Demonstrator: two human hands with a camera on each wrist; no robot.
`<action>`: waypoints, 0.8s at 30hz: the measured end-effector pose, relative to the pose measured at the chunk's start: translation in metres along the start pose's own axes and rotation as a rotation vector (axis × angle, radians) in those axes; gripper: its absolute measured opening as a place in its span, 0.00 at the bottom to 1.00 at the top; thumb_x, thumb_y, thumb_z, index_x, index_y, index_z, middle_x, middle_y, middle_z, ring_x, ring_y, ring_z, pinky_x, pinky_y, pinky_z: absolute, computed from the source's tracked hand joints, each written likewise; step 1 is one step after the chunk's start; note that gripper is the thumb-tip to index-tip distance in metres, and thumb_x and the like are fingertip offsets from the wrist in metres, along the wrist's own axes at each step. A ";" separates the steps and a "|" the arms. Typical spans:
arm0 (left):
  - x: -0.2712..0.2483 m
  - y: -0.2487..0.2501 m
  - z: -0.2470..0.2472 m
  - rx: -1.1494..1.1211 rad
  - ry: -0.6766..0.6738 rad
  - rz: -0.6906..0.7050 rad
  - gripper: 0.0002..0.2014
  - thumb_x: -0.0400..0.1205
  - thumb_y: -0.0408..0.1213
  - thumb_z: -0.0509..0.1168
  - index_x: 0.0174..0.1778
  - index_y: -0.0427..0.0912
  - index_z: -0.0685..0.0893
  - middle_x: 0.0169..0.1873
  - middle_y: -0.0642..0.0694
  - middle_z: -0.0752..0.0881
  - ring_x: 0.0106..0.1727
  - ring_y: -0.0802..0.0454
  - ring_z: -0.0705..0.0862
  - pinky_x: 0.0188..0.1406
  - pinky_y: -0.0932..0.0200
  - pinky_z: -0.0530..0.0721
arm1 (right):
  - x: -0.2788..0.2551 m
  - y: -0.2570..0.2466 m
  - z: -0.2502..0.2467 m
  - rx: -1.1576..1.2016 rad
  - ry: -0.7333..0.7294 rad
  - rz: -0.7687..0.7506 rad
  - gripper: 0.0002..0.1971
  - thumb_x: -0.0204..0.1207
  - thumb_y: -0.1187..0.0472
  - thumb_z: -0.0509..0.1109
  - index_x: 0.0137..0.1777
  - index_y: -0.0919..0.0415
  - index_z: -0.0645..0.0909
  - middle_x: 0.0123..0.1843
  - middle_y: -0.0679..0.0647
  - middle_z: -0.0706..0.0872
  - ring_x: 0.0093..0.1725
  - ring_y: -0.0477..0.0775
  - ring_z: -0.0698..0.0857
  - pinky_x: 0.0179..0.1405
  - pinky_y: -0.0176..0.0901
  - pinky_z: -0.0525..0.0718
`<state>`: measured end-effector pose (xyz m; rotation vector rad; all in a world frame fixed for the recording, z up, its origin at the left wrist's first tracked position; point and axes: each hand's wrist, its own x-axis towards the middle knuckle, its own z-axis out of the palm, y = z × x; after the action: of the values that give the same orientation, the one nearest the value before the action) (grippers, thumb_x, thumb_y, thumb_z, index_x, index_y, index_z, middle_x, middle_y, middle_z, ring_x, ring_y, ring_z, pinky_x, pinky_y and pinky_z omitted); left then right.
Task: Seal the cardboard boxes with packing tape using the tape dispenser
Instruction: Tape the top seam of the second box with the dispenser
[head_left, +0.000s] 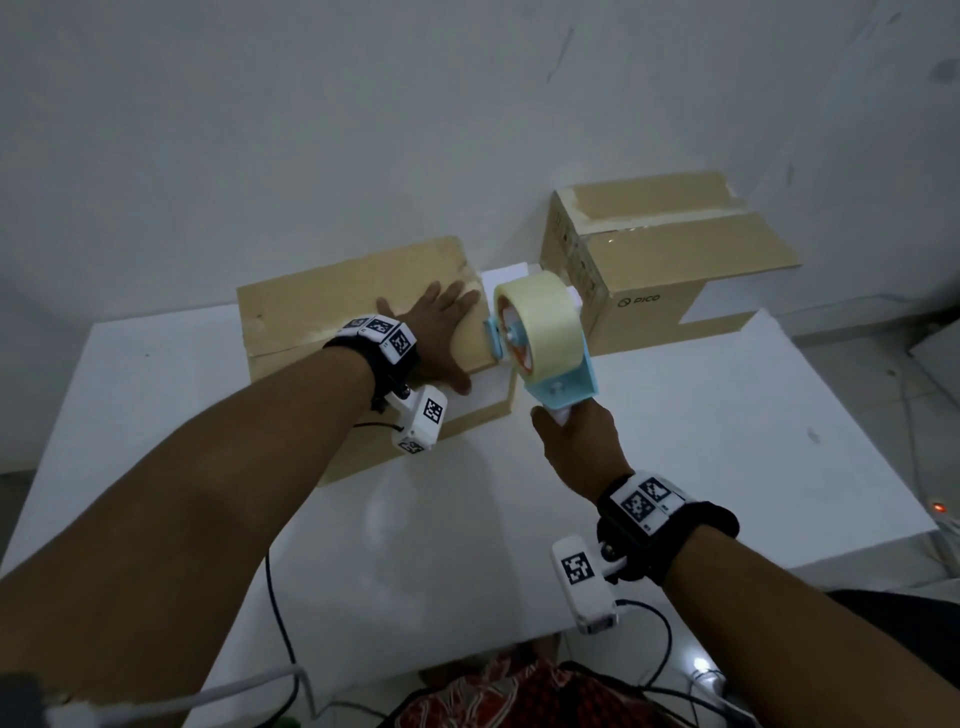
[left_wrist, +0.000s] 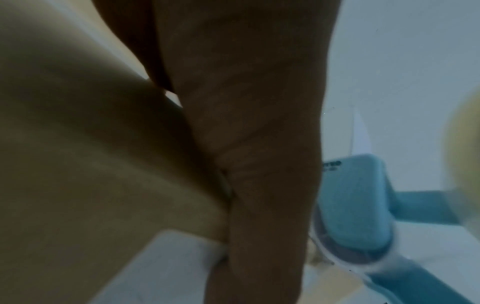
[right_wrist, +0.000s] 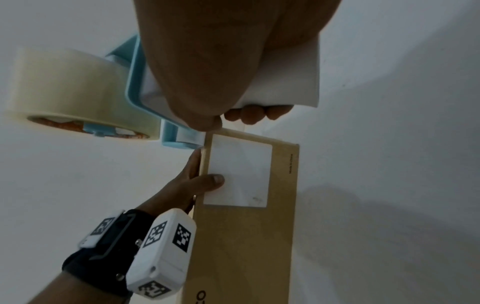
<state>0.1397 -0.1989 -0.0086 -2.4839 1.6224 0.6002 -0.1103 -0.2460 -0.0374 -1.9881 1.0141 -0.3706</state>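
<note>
A flat cardboard box lies on the white table. My left hand presses flat on its top near the right end, fingers straight, thumb down over the front face with the white label. My right hand grips the white handle of a light blue tape dispenser, which carries a roll of clear tape. The dispenser's front end touches the box's right end. In the left wrist view the dispenser shows blurred beside my hand.
A second cardboard box with tape along its top seam stands at the back right against the white wall. Cables hang off the table's near edge. Patterned red cloth lies below the front edge.
</note>
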 end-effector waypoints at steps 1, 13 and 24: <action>0.000 0.000 0.000 -0.003 -0.008 0.000 0.68 0.59 0.66 0.78 0.84 0.58 0.36 0.85 0.58 0.35 0.85 0.49 0.35 0.67 0.10 0.45 | -0.006 0.004 -0.002 0.000 0.000 0.000 0.12 0.77 0.59 0.67 0.33 0.61 0.74 0.27 0.55 0.83 0.29 0.58 0.84 0.30 0.42 0.78; 0.005 -0.004 0.004 0.007 -0.014 0.024 0.65 0.58 0.68 0.76 0.81 0.70 0.37 0.85 0.58 0.35 0.85 0.47 0.34 0.64 0.08 0.44 | -0.042 0.032 -0.008 -0.018 0.010 0.000 0.15 0.79 0.60 0.68 0.32 0.65 0.74 0.25 0.55 0.83 0.26 0.55 0.83 0.27 0.40 0.76; 0.003 0.002 0.006 0.040 -0.006 0.005 0.64 0.60 0.66 0.77 0.81 0.69 0.35 0.85 0.58 0.34 0.85 0.46 0.34 0.64 0.08 0.46 | -0.033 0.043 0.002 -0.112 0.001 -0.067 0.06 0.78 0.65 0.68 0.50 0.69 0.80 0.40 0.56 0.84 0.35 0.56 0.83 0.34 0.36 0.73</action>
<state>0.1372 -0.2000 -0.0152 -2.4486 1.6221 0.5697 -0.1519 -0.2326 -0.0695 -2.1268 0.9892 -0.3582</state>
